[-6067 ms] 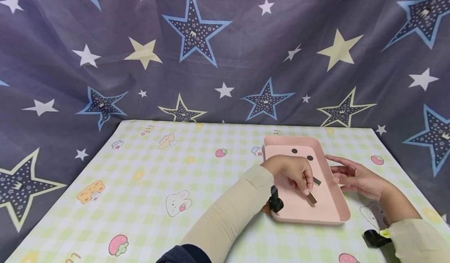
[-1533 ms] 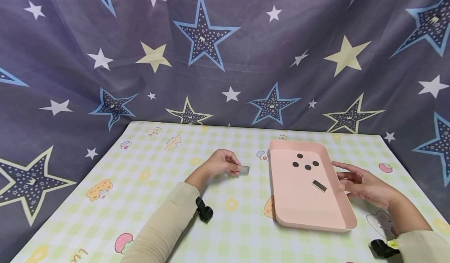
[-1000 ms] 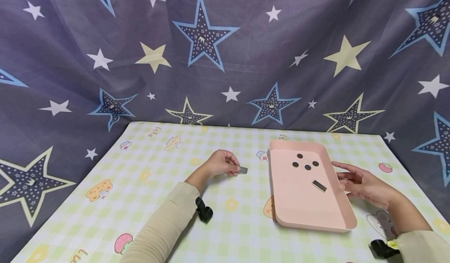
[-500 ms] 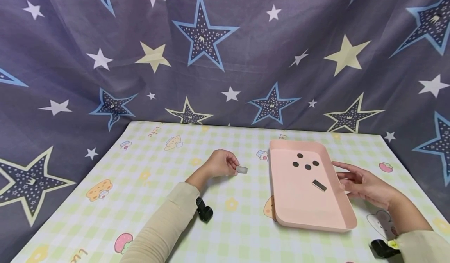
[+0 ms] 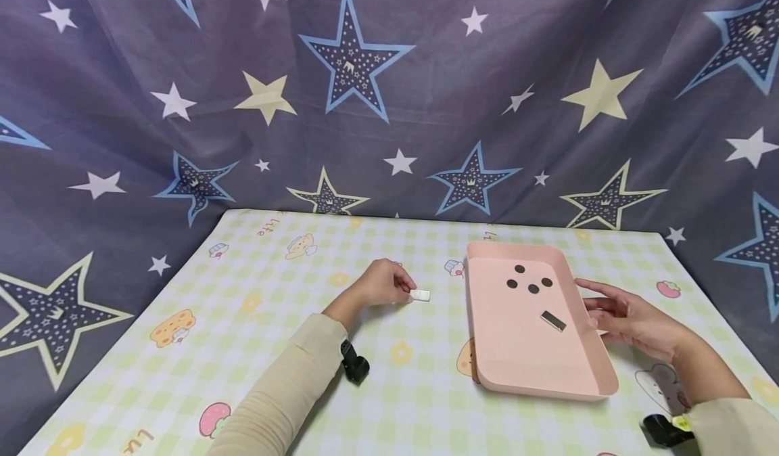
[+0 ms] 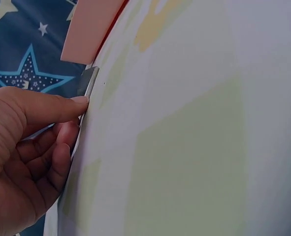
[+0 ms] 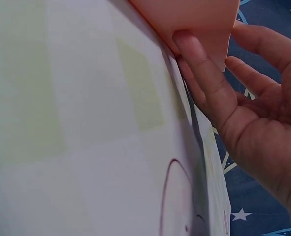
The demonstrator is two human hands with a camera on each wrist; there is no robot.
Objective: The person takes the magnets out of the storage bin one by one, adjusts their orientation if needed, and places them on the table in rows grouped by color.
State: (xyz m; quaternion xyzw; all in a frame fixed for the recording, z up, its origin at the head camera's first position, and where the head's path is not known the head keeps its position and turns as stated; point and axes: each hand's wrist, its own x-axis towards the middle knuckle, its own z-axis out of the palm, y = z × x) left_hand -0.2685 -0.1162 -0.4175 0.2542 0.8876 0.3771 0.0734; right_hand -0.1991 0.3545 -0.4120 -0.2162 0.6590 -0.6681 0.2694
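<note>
My left hand [image 5: 382, 283] is left of the pink tray [image 5: 541, 368], low over the tablecloth. Thumb and fingers pinch one end of a small flat rectangular metal piece [image 5: 420, 295], bright silvery in the head view. In the left wrist view the same metal piece [image 6: 88, 81] shows a dark grey face and a pale edge, close to the cloth. Fairly straight fingers of my right hand [image 5: 633, 321] rest against the tray's right outer wall. Inside the tray lie several dark round discs [image 5: 533, 289] and a dark rectangular bar [image 5: 553, 321] with a shiny edge.
A checked tablecloth [image 5: 328, 388] with printed cartoons covers the table. Behind it hangs a dark star-patterned curtain [image 5: 389, 104]. Black wrist cameras sit on the left wrist [image 5: 355, 365] and beside the right sleeve [image 5: 666, 430].
Since the oldest frame, my left hand has gone from inside the tray to the table on its left with a metal piece. Lately the piece turns slightly, grey to bright. The right hand stays.
</note>
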